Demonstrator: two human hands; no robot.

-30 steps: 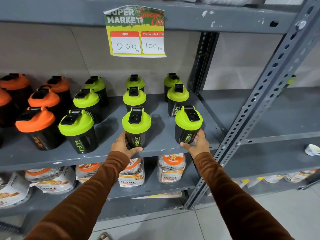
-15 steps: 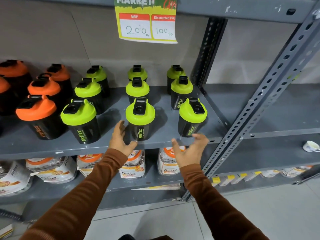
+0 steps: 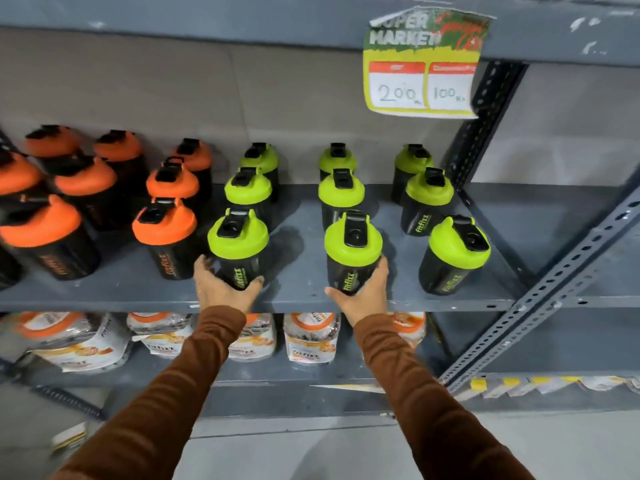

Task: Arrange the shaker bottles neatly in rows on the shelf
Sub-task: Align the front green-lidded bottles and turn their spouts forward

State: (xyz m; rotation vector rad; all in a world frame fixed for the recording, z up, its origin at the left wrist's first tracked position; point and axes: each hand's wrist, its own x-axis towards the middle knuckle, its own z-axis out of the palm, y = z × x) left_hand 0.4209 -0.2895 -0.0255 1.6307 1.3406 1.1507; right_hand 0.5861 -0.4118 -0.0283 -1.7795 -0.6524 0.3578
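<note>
Left hand (image 3: 227, 289) grips green-lidded black plastic shaker bottle (image 3: 239, 252), right hand (image 3: 362, 294) its neighbour (image 3: 353, 254) (both at grey metal shelf (image 3: 301, 301) front edge). Risk: a nudge outward tips either off.

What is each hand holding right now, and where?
Left hand: front-left green-lidded shaker, lower body. Right hand: front-middle green-lidded shaker, lower body.

Grey painted metal shelf (image 3: 298, 299), scuffed, front lip chipped. On it upright black plastic shaker bottles: lime-green-lidded bottles (image 3: 341, 192) in three columns of three at right half; orange-lidded bottles (image 3: 164, 233) in rows at left half, partly blurred. Bare strip of shelf between green columns.
</note>
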